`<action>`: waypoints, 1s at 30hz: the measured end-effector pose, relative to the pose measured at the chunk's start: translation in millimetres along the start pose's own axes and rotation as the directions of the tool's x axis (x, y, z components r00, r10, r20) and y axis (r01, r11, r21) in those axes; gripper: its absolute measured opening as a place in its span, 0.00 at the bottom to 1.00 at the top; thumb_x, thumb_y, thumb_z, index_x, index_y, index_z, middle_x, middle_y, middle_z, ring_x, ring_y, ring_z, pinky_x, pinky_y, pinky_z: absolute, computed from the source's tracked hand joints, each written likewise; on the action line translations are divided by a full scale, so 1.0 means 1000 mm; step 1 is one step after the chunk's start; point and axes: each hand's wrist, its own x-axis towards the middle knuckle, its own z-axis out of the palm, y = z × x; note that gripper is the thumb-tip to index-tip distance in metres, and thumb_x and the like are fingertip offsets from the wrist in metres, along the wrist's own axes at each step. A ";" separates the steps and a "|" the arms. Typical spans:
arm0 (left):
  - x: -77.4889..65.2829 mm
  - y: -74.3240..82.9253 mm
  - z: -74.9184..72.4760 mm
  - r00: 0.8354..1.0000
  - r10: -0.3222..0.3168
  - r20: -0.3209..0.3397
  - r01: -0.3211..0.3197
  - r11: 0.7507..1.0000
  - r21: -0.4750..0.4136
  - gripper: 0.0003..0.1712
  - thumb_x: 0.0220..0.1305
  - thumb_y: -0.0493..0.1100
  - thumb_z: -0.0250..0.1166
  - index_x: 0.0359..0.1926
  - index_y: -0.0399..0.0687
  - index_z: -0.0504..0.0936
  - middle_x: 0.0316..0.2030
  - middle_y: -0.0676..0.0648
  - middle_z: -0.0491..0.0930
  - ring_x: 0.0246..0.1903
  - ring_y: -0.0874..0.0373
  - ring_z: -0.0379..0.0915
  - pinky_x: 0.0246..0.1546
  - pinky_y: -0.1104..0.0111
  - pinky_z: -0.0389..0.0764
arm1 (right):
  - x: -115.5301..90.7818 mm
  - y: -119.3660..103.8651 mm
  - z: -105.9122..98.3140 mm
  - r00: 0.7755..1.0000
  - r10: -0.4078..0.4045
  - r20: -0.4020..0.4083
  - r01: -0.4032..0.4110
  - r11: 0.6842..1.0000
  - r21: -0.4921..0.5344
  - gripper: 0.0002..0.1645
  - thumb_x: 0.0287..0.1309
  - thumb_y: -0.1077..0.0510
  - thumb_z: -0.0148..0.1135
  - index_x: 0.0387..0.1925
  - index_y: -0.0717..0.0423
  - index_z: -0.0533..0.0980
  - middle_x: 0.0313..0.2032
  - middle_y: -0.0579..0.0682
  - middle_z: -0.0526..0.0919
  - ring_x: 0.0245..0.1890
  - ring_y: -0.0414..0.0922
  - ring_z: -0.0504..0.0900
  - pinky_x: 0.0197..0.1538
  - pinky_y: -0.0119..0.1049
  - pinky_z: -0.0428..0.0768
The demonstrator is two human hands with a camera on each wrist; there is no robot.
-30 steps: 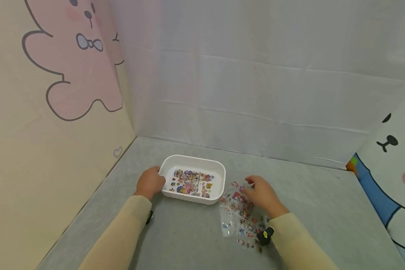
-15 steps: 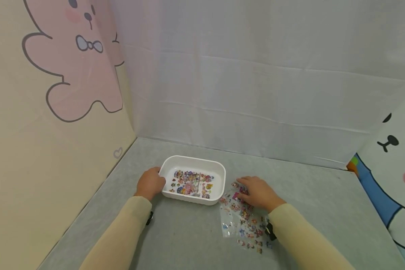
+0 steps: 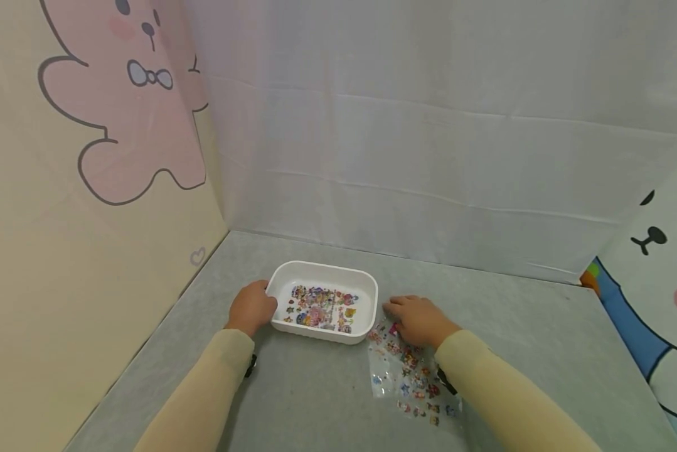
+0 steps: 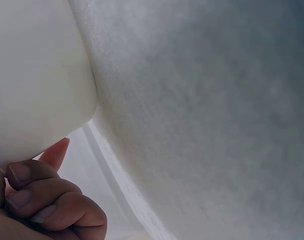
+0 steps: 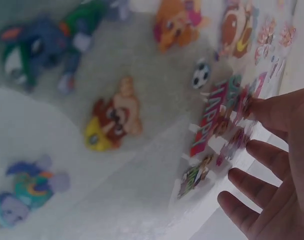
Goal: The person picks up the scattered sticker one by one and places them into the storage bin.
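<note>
A white plastic tray point(image 3: 368, 301) stands on the grey table, with printed stickers point(image 3: 315, 306) lying in it. My left hand point(image 3: 251, 307) grips the tray's left end, thumb at the rim; in the left wrist view the other fingers point(image 4: 67, 200) curl against its outside. Right of the tray lie clear sticker sheets point(image 3: 383, 370) with small cartoon figures, overlapping. My right hand point(image 3: 420, 320) is over their far end, palm down. In the right wrist view its fingers point(image 5: 254, 185) are spread and fairly straight at the sheet's edge, the thumb point(image 5: 272, 112) touching the printed surface.
A white cloth wall point(image 3: 428, 157) rises behind the grey table point(image 3: 315, 395). On the left hangs a cream cloth point(image 3: 90, 282) with a pink bear, and on the right one with a white cartoon face point(image 3: 671, 270).
My right hand has moved left over the sticker sheets toward the tray, its fingers going lower at the far edge. The left hand and tray stay in place.
</note>
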 end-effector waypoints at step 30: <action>0.000 -0.001 0.001 1.000 -0.003 -0.006 0.003 1.000 0.004 0.30 0.66 0.38 0.55 0.68 0.31 0.73 0.59 0.33 0.79 0.54 0.39 0.77 0.58 0.44 0.74 | 0.002 -0.013 -0.003 0.999 0.041 -0.015 -0.042 0.999 -0.018 0.22 0.69 0.58 0.65 0.63 0.49 0.79 0.57 0.50 0.83 0.60 0.53 0.78 0.65 0.53 0.73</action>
